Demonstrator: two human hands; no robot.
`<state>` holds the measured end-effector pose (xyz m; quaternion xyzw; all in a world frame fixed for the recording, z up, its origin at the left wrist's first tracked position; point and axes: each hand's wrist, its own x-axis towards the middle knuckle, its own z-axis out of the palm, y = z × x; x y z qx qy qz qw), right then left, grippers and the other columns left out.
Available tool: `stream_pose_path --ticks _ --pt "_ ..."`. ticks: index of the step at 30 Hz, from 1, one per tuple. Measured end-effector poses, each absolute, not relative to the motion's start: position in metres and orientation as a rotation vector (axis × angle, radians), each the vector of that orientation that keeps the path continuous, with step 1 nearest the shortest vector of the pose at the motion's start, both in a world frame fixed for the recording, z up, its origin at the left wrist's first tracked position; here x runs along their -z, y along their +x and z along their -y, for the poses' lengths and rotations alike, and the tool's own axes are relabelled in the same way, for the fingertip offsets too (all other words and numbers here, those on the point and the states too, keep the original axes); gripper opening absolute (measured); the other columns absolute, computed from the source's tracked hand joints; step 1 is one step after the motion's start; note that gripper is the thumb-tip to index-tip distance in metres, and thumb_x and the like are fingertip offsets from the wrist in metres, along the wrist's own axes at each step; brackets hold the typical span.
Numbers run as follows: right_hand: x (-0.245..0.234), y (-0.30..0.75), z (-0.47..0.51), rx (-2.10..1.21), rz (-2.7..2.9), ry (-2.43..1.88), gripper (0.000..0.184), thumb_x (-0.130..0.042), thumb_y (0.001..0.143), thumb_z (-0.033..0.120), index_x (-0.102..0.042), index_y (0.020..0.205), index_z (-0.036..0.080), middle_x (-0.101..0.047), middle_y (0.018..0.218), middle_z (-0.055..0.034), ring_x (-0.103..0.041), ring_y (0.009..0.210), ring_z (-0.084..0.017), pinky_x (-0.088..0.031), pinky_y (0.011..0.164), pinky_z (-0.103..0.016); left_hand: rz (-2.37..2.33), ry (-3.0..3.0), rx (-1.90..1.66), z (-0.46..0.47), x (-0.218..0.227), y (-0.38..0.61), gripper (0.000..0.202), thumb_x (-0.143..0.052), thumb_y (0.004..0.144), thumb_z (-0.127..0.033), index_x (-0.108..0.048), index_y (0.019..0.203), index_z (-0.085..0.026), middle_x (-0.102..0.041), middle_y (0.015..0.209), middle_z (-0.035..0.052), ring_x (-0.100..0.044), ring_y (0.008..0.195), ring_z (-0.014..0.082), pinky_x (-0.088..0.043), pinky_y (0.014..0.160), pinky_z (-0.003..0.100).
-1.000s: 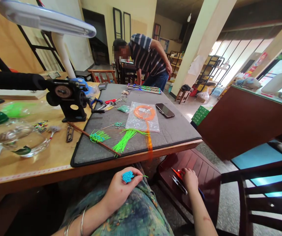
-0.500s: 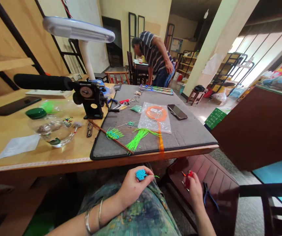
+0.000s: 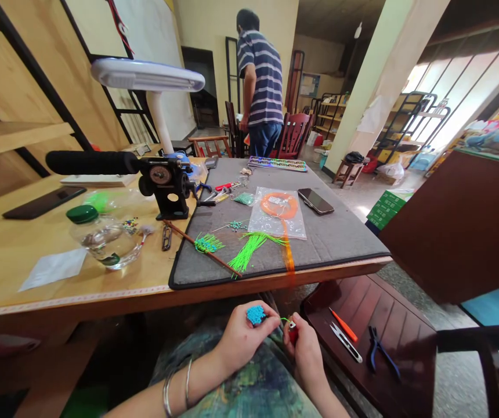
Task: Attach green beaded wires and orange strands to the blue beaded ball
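Blue bead cluster [image 3: 256, 314] above the lap, pinched in the grip of the left hand [image 3: 241, 337]; a green strand [image 3: 284, 319] pokes out rightward. Next, the right hand [image 3: 309, 351], its grip clasping a red lighter [image 3: 293, 334] close to the strand's tip. Farther right, on the chair [image 3: 410, 331], lie an orange tool [image 3: 344, 325], snips [image 3: 346, 342] and blue-handled pliers [image 3: 373, 347].

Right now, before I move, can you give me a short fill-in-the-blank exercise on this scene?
1. The left hand holds a cluster of ____ beads.
2. The right hand holds a ____ lighter.
3. The jar has a ____ lid.
4. In this view, the phone on the mat lies to the ____ of the orange coil.

Missing words: blue; red; green; right.
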<state>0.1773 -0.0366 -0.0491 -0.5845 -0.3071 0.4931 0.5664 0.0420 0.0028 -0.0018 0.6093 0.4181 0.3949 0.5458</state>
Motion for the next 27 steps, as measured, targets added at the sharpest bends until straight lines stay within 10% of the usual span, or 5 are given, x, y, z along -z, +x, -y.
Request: stream_pose_path --ticks 27 --pt "0.0474 0.175 0.0387 -1.113 0.66 -1.408 0.052 -0.057 0.07 0.068 -0.044 0.05 0.022 -0.043 0.046 0.004 -0.038 0.044 -0.011 -0.03 0.042 -0.025 -0.986 1.495 -0.957 0.0002 0.0055 0.0427 0.013 -0.067 0.075 -0.026 -0.068 0.068 -0.015 -0.068 0.067 0.0039 -0.059 0.064 0.0156 -0.046 0.063 0.023"
